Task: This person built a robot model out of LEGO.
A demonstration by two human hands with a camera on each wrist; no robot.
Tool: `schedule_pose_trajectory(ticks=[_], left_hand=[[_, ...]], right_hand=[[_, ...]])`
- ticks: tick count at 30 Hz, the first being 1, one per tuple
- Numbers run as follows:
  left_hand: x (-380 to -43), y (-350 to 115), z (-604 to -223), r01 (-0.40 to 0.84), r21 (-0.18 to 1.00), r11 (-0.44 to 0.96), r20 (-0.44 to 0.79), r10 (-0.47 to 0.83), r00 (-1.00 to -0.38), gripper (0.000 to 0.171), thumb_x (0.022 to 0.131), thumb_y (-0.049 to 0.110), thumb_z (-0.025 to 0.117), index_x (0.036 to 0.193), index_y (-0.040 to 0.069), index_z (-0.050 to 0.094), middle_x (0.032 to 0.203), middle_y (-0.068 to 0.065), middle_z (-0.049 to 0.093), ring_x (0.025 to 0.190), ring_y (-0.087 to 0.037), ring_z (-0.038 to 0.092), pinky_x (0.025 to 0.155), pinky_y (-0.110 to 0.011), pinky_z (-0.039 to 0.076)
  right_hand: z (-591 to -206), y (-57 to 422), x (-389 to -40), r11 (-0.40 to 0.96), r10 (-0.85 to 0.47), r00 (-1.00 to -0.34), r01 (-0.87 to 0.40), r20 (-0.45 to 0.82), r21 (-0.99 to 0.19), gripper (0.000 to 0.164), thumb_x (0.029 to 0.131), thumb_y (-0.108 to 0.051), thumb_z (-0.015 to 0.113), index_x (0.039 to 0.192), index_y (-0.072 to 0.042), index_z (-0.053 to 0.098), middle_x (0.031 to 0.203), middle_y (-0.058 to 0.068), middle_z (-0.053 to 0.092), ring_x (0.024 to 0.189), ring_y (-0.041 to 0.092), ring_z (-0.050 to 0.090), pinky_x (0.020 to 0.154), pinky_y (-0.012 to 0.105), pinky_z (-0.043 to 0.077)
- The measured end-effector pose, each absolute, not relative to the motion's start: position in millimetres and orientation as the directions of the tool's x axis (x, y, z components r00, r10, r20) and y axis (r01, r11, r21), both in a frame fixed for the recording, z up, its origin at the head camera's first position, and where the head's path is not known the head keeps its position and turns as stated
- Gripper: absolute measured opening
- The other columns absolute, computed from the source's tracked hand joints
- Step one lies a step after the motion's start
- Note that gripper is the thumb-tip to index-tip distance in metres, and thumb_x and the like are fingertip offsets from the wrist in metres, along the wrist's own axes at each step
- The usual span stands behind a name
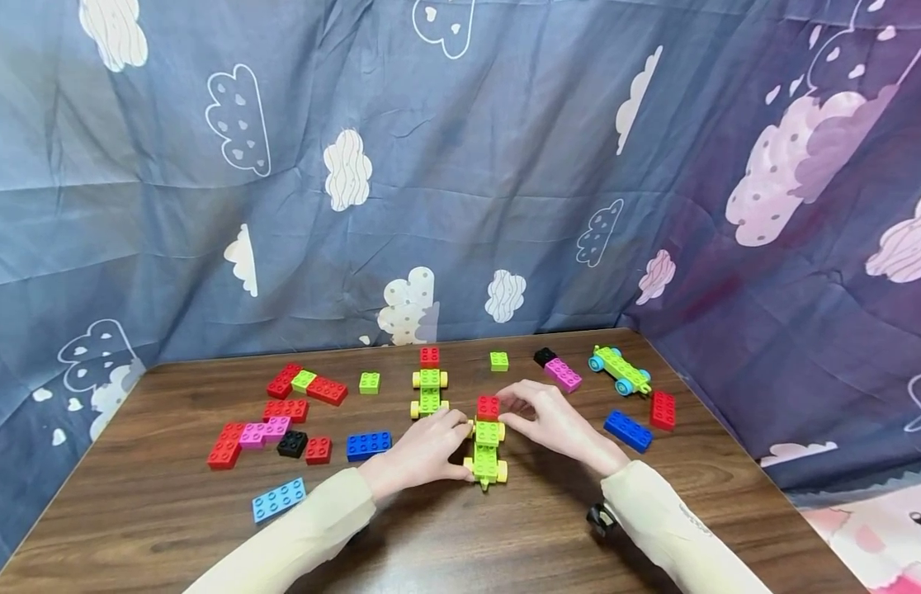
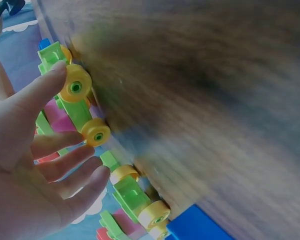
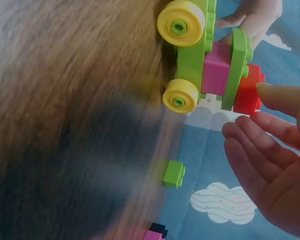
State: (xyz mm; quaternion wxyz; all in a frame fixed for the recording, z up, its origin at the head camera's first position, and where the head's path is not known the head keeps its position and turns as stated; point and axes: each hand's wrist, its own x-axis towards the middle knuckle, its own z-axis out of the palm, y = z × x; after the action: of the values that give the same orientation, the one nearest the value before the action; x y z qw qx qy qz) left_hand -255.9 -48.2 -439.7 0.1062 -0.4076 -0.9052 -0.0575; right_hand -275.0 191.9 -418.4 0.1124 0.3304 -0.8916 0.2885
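In the head view, a lime-green toy car (image 1: 486, 462) with yellow wheels stands before me. The right wrist view shows a pink brick (image 3: 216, 67) on its base, a green piece above that and a red brick (image 3: 248, 90) on top. My left hand (image 1: 423, 452) holds the car from its left side, thumb by the nearer wheel and index finger by the farther one. With thumb and index finger, my right hand (image 1: 545, 418) pinches the red brick at the far end. A similar toy car (image 1: 430, 398) stands just behind, to the left.
Red, pink and black bricks lie at left, near a light blue brick (image 1: 278, 500) and a blue brick (image 1: 369, 446). At right are another blue brick (image 1: 628, 431), a red brick (image 1: 663, 410) and a blue-wheeled car base (image 1: 619, 370). A cloud-patterned curtain (image 1: 460, 181) hangs behind.
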Motion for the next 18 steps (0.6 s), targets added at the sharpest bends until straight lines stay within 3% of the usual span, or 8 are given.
schedule_pose_trajectory(ticks=[18], left_hand=[[-274, -34, -436, 0.727, 0.004, 0.687, 0.203, 0.711, -0.673, 0.053, 0.082, 0.051, 0.076, 0.111, 0.007, 0.070, 0.117, -0.006, 0.066, 0.103, -0.020, 0.057, 0.088, -0.035, 0.052]], right_hand=[[-421, 204, -287, 0.642, -0.524, -0.777, -0.629, 0.349, -0.438, 0.044, 0.089, -0.015, 0.073, 0.128, 0.001, 0.062, 0.109, 0.012, 0.073, 0.085, 0.017, 0.070, 0.078, 0.035, 0.060]])
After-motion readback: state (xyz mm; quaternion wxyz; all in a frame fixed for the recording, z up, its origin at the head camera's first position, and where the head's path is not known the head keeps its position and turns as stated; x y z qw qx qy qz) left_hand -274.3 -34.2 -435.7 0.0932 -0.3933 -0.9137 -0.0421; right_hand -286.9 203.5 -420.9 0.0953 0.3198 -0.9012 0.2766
